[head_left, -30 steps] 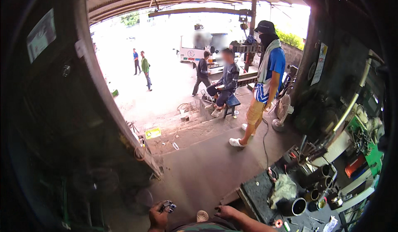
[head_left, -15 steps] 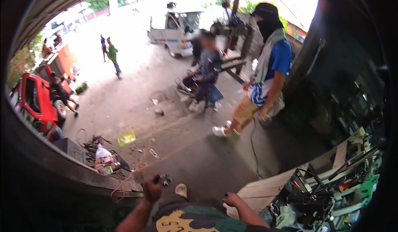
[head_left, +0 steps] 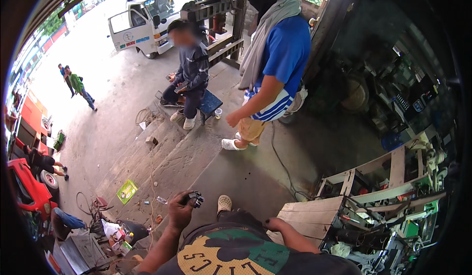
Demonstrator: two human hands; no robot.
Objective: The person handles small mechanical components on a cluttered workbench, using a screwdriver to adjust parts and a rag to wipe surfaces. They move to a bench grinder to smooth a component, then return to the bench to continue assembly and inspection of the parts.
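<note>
My left hand (head_left: pixel 180 211) is raised over the concrete floor and is closed around a small dark metal part (head_left: pixel 195 198) that sticks out past my fingers. My right hand (head_left: pixel 275 224) hangs lower to the right, fingers curled with dark nails, next to the edge of a wooden board (head_left: pixel 309 216); nothing shows in it. My own foot in a light shoe (head_left: pixel 224 203) is just below the two hands.
A person in a blue shirt (head_left: pixel 275 63) stands close ahead, another sits on a blue stool (head_left: pixel 210 103). A cluttered wooden rack (head_left: pixel 388 186) with tools fills the right. Scrap lies lower left near a red vehicle (head_left: pixel 24 191); a white truck (head_left: pixel 142 19) is parked behind.
The view has swung down and moved closer to the standing person. My left hand stays closed on the small part; my right hand has come nearer the wooden board.
</note>
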